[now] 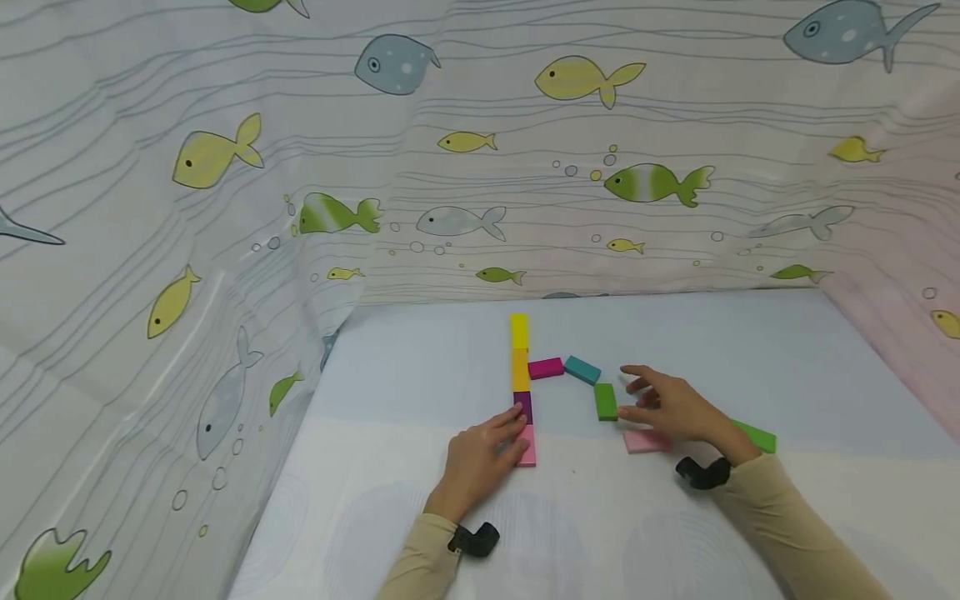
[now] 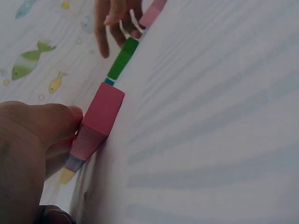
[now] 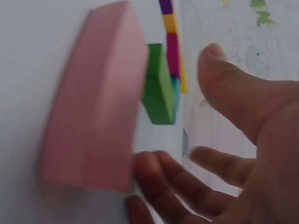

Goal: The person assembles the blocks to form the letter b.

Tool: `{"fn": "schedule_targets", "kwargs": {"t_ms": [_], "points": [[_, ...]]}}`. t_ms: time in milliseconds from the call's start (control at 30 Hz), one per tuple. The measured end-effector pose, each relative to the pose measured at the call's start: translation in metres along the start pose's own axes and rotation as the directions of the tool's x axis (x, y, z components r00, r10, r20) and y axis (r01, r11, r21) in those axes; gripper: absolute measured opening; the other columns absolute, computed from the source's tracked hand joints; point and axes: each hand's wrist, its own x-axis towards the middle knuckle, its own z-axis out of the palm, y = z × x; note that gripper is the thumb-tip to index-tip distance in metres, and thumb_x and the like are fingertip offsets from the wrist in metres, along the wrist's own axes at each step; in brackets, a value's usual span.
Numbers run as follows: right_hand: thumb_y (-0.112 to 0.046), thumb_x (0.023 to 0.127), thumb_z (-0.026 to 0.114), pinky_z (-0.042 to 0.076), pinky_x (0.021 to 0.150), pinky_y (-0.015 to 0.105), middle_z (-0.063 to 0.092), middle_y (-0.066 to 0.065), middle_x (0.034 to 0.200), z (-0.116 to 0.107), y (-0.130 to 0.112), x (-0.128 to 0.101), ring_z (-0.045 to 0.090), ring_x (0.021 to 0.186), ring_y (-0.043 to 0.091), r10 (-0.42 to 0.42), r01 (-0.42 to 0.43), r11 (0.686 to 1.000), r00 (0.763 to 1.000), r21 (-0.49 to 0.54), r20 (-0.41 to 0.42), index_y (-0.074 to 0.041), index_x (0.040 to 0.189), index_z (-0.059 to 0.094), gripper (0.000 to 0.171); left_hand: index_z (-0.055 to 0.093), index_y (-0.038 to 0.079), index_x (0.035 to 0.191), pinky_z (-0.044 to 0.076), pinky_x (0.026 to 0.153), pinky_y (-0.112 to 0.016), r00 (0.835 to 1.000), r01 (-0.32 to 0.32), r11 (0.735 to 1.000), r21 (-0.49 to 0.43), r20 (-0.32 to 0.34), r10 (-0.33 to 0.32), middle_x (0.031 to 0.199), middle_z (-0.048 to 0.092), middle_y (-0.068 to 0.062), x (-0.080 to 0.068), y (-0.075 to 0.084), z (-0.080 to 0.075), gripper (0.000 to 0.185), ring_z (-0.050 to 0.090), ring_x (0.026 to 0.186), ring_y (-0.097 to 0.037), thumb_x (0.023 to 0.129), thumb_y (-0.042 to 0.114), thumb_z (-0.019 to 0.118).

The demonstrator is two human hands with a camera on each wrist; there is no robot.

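A column of blocks runs away from me: a pink block (image 1: 528, 450), a purple block (image 1: 525, 406), an orange block (image 1: 521, 370) and a yellow block (image 1: 520, 332). My left hand (image 1: 483, 458) rests along its near end, with fingertips touching the purple and pink blocks from the left. From the column, a magenta block (image 1: 546, 368), a teal block (image 1: 582, 369) and a green block (image 1: 606, 402) curve rightward. My right hand (image 1: 671, 407) hovers with spread fingers beside that green block, holding nothing. Just below it lies another pink block (image 3: 96, 102), partly hidden by the hand in the head view.
Another green block (image 1: 756, 436) lies behind the right wrist, partly covered. All the blocks are on a pale tabletop (image 1: 420, 375). A fish-patterned cloth (image 1: 480, 183) hangs at the back and along the sides.
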Motion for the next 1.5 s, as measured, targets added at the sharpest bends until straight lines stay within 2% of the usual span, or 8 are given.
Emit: {"fn": "schedule_targets", "kwargs": {"t_ms": [233,467,567,667,867,1000,1233,1500], "points": [[-0.044,0.095,0.079,0.058,0.091,0.05,0.072,0.016,0.12,-0.013,-0.014,-0.01,0.07,0.107,0.029,0.052,-0.045,0.997,0.994,-0.067,0.094,0.0,0.14,0.06,0.066,0.072,0.02,0.138,0.058,0.075,-0.021,1.0,-0.002,1.0,-0.003,-0.004,0.002,0.147,0.066,0.008,0.003,-0.002,0.001,0.042,0.069,0.128,-0.02,0.1,0.036,0.075],[-0.048,0.094,0.078,0.055,0.073,0.041,0.072,0.01,0.098,-0.013,-0.041,-0.021,0.064,0.086,0.022,0.163,-0.139,0.969,0.981,-0.205,0.104,0.005,0.126,0.064,0.064,0.074,0.017,0.136,0.051,0.065,-0.015,0.999,-0.022,1.0,-0.006,-0.027,0.022,0.145,0.068,0.006,0.003,-0.001,0.001,0.041,0.072,0.123,-0.021,0.099,0.034,0.076],[-0.053,0.094,0.076,0.054,0.07,0.039,0.071,0.008,0.093,-0.006,-0.046,-0.02,0.061,0.08,0.02,0.195,-0.173,0.956,0.978,-0.238,0.073,0.004,0.123,0.065,0.066,0.074,0.018,0.136,0.048,0.062,-0.012,1.0,-0.018,1.0,-0.014,-0.021,0.018,0.145,0.068,0.006,0.003,-0.002,0.0,0.041,0.072,0.123,-0.021,0.099,0.035,0.076],[-0.057,0.094,0.075,0.056,0.071,0.04,0.072,0.008,0.095,0.004,-0.045,-0.015,0.063,0.081,0.018,0.185,-0.177,0.952,0.983,-0.251,0.007,0.001,0.123,0.066,0.065,0.074,0.018,0.136,0.047,0.061,-0.013,1.0,-0.012,1.0,-0.023,-0.024,0.011,0.145,0.068,0.006,0.003,-0.004,0.0,0.041,0.072,0.123,-0.022,0.099,0.034,0.077],[-0.053,0.094,0.076,0.054,0.068,0.039,0.071,0.008,0.092,0.022,-0.035,-0.004,0.064,0.078,0.018,0.168,-0.193,0.953,0.978,-0.234,-0.123,0.0,0.118,0.068,0.059,0.074,0.016,0.135,0.053,0.065,-0.017,0.999,-0.012,1.0,-0.029,-0.039,0.011,0.143,0.069,0.003,0.004,-0.003,0.001,0.041,0.072,0.124,-0.024,0.097,0.031,0.078],[-0.051,0.093,0.078,0.05,0.063,0.035,0.067,0.006,0.087,0.031,-0.03,-0.001,0.061,0.074,0.018,0.169,-0.212,0.945,0.968,-0.248,-0.183,-0.002,0.11,0.07,0.053,0.074,0.017,0.136,0.048,0.061,-0.014,1.0,0.001,0.999,-0.034,-0.022,-0.001,0.145,0.068,0.004,0.004,-0.001,0.002,0.041,0.072,0.123,-0.024,0.098,0.033,0.077],[-0.048,0.092,0.08,0.046,0.059,0.032,0.063,0.005,0.085,0.037,-0.03,-0.001,0.058,0.075,0.018,0.179,-0.231,0.943,0.959,-0.239,-0.221,-0.004,0.106,0.072,0.047,0.073,0.017,0.137,0.039,0.053,-0.013,1.0,0.024,0.998,-0.052,-0.011,-0.024,0.145,0.068,0.006,0.004,-0.001,0.002,0.041,0.075,0.117,-0.022,0.099,0.033,0.077],[-0.045,0.093,0.079,0.045,0.058,0.032,0.063,0.004,0.085,0.037,-0.031,-0.002,0.057,0.073,0.017,0.166,-0.221,0.944,0.959,-0.244,-0.228,-0.005,0.105,0.071,0.043,0.073,0.019,0.137,0.046,0.061,-0.012,1.0,0.023,0.999,-0.048,-0.012,-0.024,0.145,0.067,0.008,0.004,-0.003,0.004,0.041,0.073,0.121,-0.02,0.099,0.035,0.076]]}}
